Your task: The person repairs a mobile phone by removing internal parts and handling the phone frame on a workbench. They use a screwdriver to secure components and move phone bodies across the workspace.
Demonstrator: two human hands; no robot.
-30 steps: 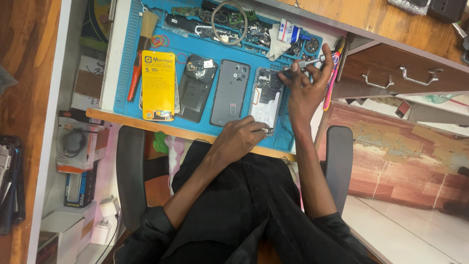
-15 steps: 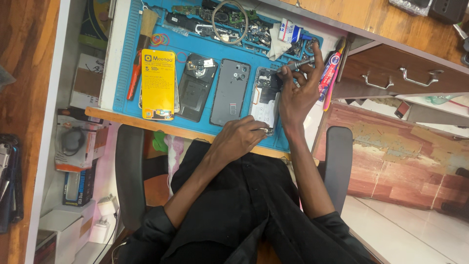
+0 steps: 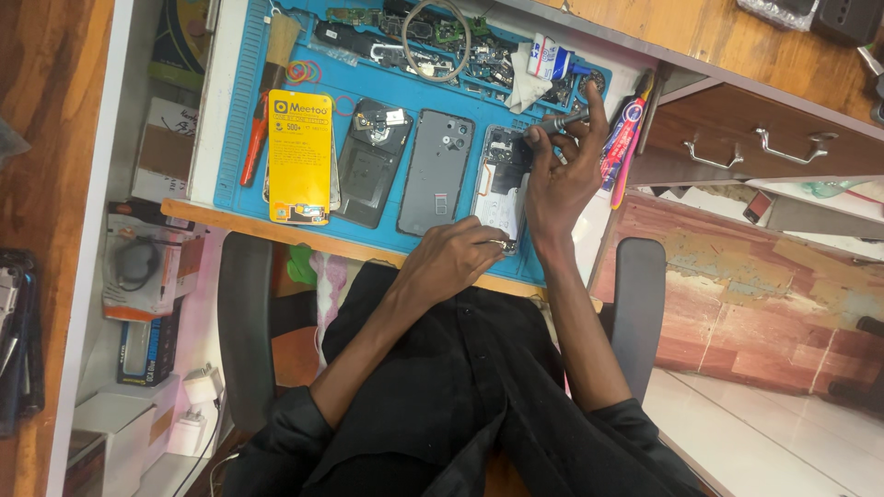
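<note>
Metal screwdriver in right hand, over opened phone

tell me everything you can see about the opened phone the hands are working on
The opened phone lies flat on the blue work mat, back cover off, at the right end of a row of phone parts. Its upper part shows dark circuit boards and small metal pieces; the lower part is a pale, whitish panel. The left hand rests on its bottom edge, steadying it. The right hand holds a slim metal screwdriver with the tip at the phone's upper right corner. A grey back cover lies beside it.
</note>
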